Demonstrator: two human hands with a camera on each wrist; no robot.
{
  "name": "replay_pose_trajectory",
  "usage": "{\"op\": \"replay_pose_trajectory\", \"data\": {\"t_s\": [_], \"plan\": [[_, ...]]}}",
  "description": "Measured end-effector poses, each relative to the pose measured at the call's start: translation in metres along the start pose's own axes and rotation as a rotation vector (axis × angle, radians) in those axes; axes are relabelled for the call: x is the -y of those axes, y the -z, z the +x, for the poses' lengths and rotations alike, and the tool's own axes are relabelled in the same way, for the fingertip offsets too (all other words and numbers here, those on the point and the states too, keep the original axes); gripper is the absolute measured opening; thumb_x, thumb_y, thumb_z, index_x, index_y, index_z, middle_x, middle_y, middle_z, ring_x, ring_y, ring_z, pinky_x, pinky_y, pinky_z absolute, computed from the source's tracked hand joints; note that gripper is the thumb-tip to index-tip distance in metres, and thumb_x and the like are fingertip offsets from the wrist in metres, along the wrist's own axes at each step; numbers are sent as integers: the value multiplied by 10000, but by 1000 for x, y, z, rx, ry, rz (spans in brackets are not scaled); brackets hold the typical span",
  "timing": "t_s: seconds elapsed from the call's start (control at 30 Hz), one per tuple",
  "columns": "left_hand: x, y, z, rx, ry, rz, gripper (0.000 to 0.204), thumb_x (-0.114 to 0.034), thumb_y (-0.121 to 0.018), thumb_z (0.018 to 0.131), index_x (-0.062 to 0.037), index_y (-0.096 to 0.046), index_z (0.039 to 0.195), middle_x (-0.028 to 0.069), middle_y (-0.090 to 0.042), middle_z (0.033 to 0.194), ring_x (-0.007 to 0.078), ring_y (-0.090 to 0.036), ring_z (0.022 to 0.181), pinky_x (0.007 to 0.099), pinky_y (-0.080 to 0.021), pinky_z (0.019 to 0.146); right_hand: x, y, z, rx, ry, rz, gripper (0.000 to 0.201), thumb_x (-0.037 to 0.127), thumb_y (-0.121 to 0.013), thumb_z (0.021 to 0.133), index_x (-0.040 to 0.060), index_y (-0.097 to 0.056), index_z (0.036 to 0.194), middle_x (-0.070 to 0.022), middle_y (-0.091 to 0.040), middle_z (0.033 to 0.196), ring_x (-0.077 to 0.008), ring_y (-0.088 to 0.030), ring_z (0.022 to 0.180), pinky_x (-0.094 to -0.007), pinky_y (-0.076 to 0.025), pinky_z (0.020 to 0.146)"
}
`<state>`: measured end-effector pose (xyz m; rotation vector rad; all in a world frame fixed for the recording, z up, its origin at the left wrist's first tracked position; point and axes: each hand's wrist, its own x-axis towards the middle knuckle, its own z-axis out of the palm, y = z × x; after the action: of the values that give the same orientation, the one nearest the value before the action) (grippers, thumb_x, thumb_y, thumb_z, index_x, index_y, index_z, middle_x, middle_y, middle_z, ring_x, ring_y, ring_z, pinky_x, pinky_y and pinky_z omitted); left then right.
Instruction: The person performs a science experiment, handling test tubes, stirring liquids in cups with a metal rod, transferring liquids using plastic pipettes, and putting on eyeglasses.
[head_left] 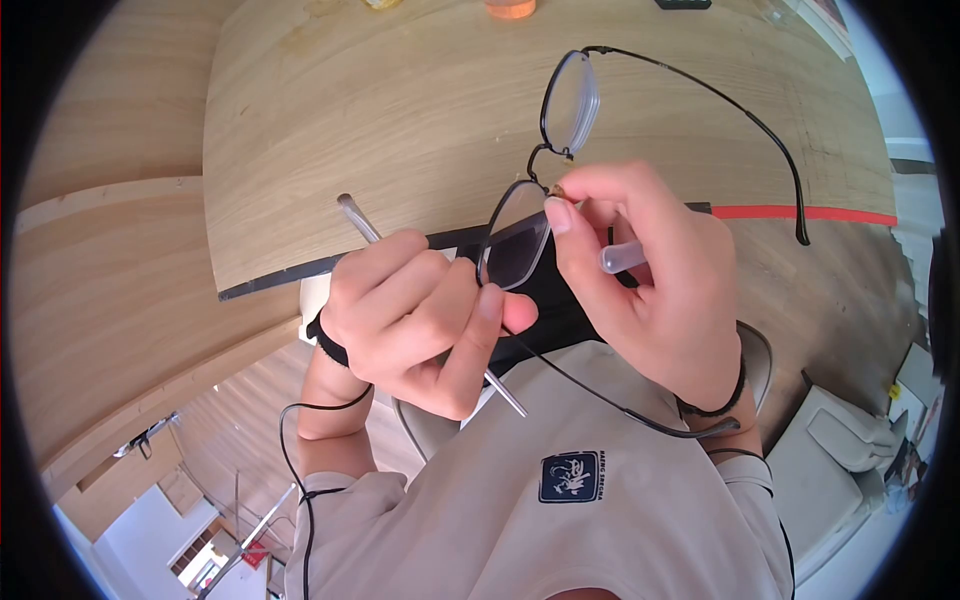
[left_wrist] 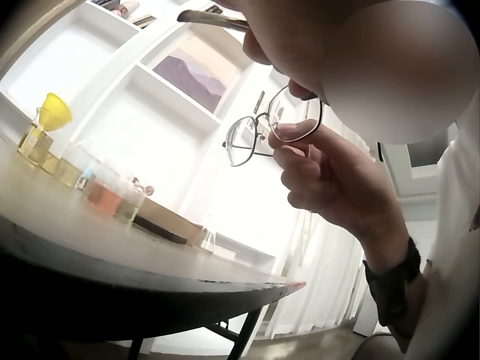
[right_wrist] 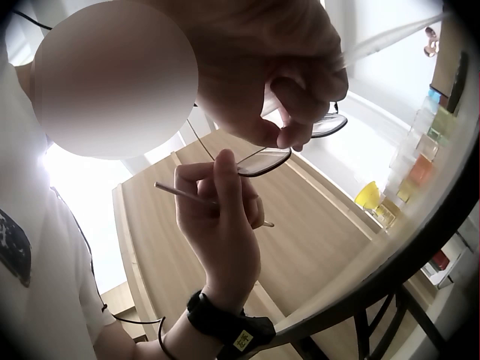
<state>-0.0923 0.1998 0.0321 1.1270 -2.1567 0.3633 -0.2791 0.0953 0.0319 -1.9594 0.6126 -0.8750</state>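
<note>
My left hand (head_left: 415,325) pinches a pair of black thin-rimmed eyeglasses (head_left: 541,110) at the near lens's outer corner, between thumb and index finger. Its other fingers curl round a thin metal spatula (head_left: 506,393), whose flattened end (left_wrist: 214,19) sticks out past the hand. With thumb and index finger my right hand (head_left: 660,270) pinches the eyeglasses by the nose pad (head_left: 558,191) of that same lens. A clear plastic dropper (head_left: 622,257) lies across the right palm, its long stem (right_wrist: 394,41) pointing away. Both temples are unfolded, and the glasses are held in the air over the table's front edge.
The wooden table (head_left: 400,130) has a black and red front edge (head_left: 800,213). Towards its back stand several clear containers, one with orange liquid (left_wrist: 103,197), and a yellow funnel (left_wrist: 55,112). A wooden panel (head_left: 110,130) rises at the left.
</note>
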Motion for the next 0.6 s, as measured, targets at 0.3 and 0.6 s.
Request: {"op": "replay_pose_trajectory", "data": {"t_s": [0.3, 0.6], "plan": [[-2, -9, 0, -40, -28, -15, 344, -154, -823, 838, -66, -503, 930, 55, -529, 752, 134, -410, 481, 264, -276, 396, -7, 6, 1, 41, 118, -141, 77, 22, -651, 944, 26, -594, 996, -50, -558, 634, -128, -505, 502, -257, -395, 485], [-2, -7, -2, -25, -94, 46, 343, -141, -805, 852, -66, -479, 928, 56, -536, 747, 138, -427, 487, 264, -307, 399, -6, 9, -1, 78, 59, -68, 77, 41, -649, 962, 25, -597, 1017, -53, -554, 644, -110, -470, 509, -253, -367, 484]]}}
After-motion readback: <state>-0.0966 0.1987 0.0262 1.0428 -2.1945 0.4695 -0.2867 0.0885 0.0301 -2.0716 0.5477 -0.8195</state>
